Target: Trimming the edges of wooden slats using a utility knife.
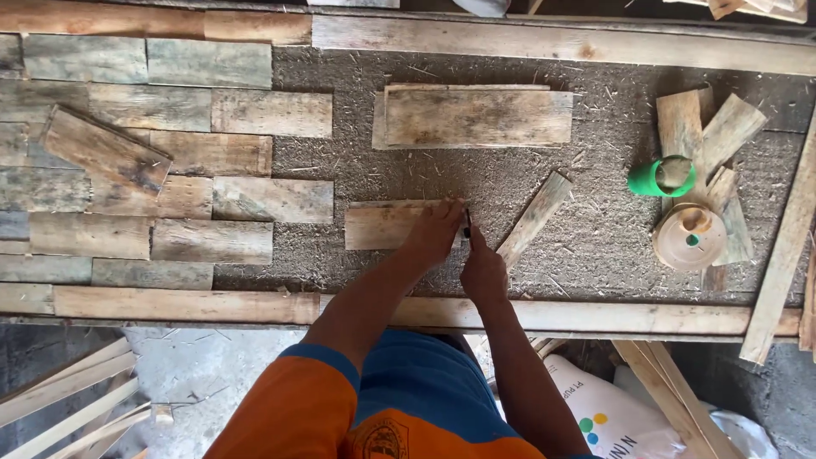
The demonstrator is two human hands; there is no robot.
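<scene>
Pressing hand: the left hand (433, 234) lies flat, fingers spread, on the right end of a short wooden board (387, 225), pinning it to the desk (595, 229)
Marking hand: the right hand (482, 270) is closed around a dark pencil-like tool (467, 223), its tip at the board's right edge, just beside the left hand's fingers
Near edge: a long pale rail (187, 304) runs along the front of the desk, under both forearms
Below the desk: loose wood strips (68, 391) lie on the floor at the left, a white sack (608, 416) at the right
Surface: the desk is covered in coarse, fibrous sawdust
Beside the hands: a narrow slat (534, 219) lies tilted just right of the marking hand, apart from the board
Left side: a laid pattern of weathered planks (153, 153) fills the left half, in rows like bricks, with one plank (106, 153) lying tilted on top
Right side: a green roll (661, 177) and a round tan lid (690, 235) rest on a pile of offcuts (714, 136)
Farther back: a wider board (476, 117) lies flat, well apart from the hands
Far edge: a long beam (561, 42) closes the back of the desk
</scene>
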